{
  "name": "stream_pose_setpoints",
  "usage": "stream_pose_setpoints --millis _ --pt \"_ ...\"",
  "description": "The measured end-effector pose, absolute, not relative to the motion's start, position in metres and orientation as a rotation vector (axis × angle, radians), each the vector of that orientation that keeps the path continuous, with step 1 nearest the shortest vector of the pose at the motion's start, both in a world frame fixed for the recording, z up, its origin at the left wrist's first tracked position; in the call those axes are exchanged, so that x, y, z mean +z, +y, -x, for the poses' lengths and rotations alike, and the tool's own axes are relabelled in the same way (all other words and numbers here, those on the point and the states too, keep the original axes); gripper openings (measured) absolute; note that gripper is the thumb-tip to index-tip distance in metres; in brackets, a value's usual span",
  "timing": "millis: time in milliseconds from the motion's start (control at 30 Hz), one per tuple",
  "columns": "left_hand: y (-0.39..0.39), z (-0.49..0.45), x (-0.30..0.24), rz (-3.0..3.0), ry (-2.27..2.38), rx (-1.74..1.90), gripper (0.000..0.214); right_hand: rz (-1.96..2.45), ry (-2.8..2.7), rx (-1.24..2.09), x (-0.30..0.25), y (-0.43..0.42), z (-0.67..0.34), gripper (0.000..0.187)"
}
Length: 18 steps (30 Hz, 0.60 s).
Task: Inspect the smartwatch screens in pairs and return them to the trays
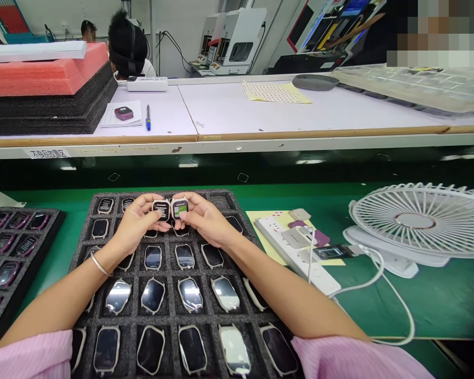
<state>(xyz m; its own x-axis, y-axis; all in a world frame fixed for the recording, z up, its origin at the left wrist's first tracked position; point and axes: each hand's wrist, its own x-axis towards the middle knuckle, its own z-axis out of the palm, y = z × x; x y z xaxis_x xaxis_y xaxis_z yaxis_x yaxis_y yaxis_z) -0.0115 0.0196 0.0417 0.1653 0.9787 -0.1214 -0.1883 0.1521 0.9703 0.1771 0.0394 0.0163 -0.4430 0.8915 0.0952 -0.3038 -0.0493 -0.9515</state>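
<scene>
Above the upper rows of a black foam tray, the left hand and the right hand are close together, each pinching a small object between fingers and thumb: the left a dark watch-shaped device with white print on its face, the right a second watch-shaped device with a lit green-and-white screen. The two devices are just beside each other. The tray's square compartments beneath the hands hold rows of similar rounded, glossy watch bodies, some with pale rims. A bangle circles the left wrist, and pink sleeves show at the bottom edge. Left of the foam tray lies a second black tray of similar devices. To its right, on the green desk, are a white power strip on a yellow sheet and a white desk fan with a cable. Beyond the tray, a white shelf carries stacked foam sheets, and a co-worker sits past it.
</scene>
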Motion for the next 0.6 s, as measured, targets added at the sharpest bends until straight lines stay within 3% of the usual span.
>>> stream_pose_setpoints --millis 467,600 --pt "0.0197 0.0117 0.041 -1.061 0.973 1.09 0.044 0.694 -1.327 1.625 0.0131 0.0411 -0.1779 0.045" --pt "0.0201 0.0112 0.0406 -1.029 0.991 1.068 0.035 0.721 -1.291 1.626 0.012 0.0419 -0.1764 0.039"
